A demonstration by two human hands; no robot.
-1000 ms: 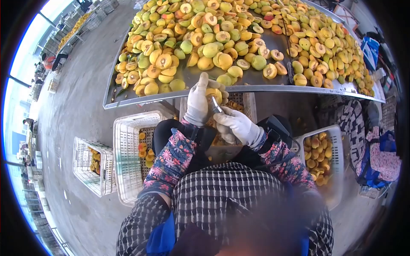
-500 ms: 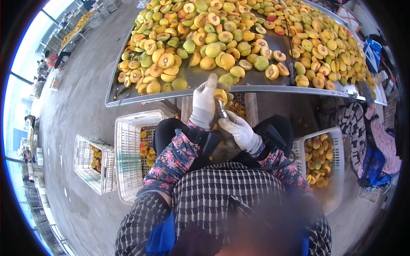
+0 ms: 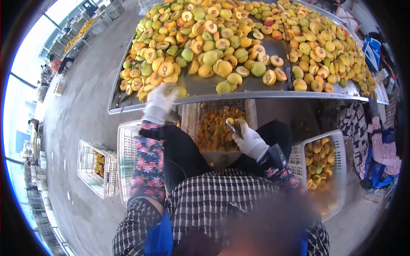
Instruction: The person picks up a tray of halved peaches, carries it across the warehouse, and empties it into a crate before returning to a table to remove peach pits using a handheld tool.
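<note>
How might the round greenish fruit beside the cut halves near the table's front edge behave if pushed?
The greenish fruit would probably roll if whole, given its rounded top, though its hidden underside might be flat. The smooth-looking table likely offers little grip. A push could nudge the neighbouring cut half.

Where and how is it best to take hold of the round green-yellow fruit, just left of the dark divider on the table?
I would grip the round green-yellow fruit around its bulging upper sides, coming from above and the front: bare grey metal table lies before it, while a halved yellow fruit crowds its front right.
</note>
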